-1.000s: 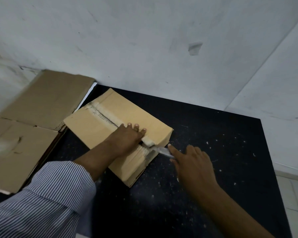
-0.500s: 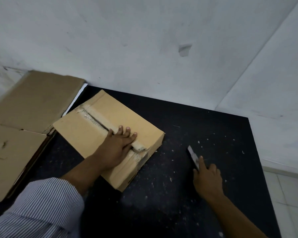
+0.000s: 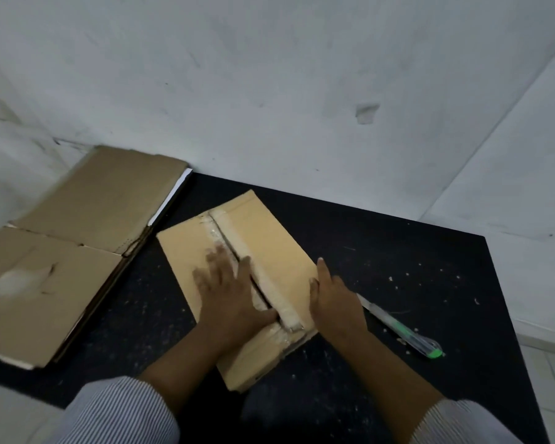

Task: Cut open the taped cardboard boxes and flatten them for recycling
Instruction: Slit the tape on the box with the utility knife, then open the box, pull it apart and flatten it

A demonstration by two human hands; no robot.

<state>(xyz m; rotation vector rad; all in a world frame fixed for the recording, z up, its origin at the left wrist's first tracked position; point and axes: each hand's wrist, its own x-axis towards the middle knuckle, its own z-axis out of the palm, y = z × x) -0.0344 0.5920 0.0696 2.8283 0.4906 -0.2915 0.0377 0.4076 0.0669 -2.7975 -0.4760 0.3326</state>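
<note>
Left hand (image 3: 234, 296) on box (image 3: 269, 232), right hand (image 3: 335, 302) at edge, cutter (image 3: 398, 328) beside

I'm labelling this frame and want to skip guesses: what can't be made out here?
All in the head view:
- Inside of the box: the cut seam shows only a dark, narrow gap.
- Left hand: its fingertips are motion-blurred.
- Cutter: its blade tip lies behind the right hand.
- Flattened cardboard: cut off by the left frame edge.
</note>
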